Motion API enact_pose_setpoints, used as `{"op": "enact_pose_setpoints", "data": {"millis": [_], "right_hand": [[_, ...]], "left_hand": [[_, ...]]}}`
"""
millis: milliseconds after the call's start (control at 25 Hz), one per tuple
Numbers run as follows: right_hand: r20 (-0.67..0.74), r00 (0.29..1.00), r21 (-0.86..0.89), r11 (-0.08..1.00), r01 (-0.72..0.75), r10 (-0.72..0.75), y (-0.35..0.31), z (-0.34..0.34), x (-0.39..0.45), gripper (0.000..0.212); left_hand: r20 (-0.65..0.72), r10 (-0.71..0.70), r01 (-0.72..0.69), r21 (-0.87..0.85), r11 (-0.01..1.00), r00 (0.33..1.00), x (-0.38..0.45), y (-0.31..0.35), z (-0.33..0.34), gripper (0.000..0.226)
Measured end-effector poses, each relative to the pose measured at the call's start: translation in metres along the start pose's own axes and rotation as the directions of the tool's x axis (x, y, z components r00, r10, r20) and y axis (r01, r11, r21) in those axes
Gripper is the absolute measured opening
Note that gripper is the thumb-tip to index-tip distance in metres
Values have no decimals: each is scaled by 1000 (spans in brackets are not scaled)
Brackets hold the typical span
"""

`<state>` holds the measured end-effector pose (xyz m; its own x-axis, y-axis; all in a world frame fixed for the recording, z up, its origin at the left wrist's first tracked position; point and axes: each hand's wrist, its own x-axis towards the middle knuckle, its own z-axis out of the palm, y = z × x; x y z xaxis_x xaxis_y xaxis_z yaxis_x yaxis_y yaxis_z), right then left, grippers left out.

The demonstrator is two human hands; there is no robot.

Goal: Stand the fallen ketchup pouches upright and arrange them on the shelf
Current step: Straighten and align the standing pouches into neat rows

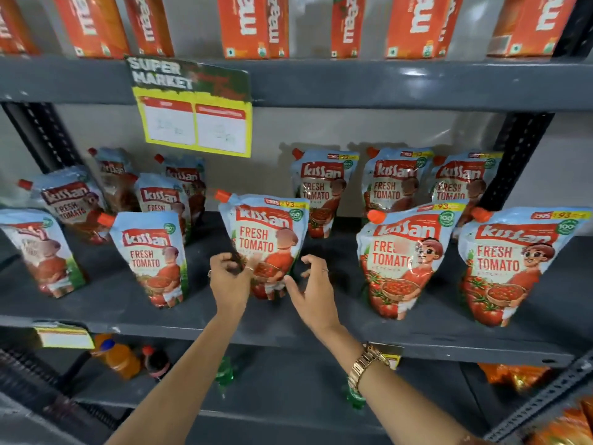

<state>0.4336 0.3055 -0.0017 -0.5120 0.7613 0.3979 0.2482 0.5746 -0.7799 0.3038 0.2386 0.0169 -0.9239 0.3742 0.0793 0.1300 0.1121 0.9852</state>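
Several Kissan ketchup pouches stand upright on the grey middle shelf [288,329] in a front and a back row. The centre front pouch [268,236] stands upright with its orange cap at the top left. My left hand [229,279] has its fingers curled on this pouch's lower left edge; the fingertips are blurred. Just right of the pouch's base, my right hand [313,292] has its fingers spread and its thumb near the pouch. Front pouches stand to the left [149,252] and to the right [399,258], [510,261].
Orange boxes [253,24] line the upper shelf, and a yellow supermarket price card [195,123] hangs from its edge. Drink bottles [120,359] stand on the lower shelf. Black uprights [513,162] frame the bay. A gap lies between the centre pouch and the right front pouch.
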Motion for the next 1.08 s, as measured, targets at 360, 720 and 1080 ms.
{"op": "enact_pose_setpoints", "data": {"millis": [360,720,1080], "right_hand": [[122,940,34,945,-326,320,-8,31,14,50],[115,946,49,950,-309,302,18,-17,-11,45],[39,967,141,957,-255,251,19,-33,-24,56]], "left_hand": [[480,-91,99,9,995,872,24,-3,-6,50],[482,-58,39,50,998,874,-28,-2,18,49],[482,-89,35,121,992,872,-46,0,8,65]]}}
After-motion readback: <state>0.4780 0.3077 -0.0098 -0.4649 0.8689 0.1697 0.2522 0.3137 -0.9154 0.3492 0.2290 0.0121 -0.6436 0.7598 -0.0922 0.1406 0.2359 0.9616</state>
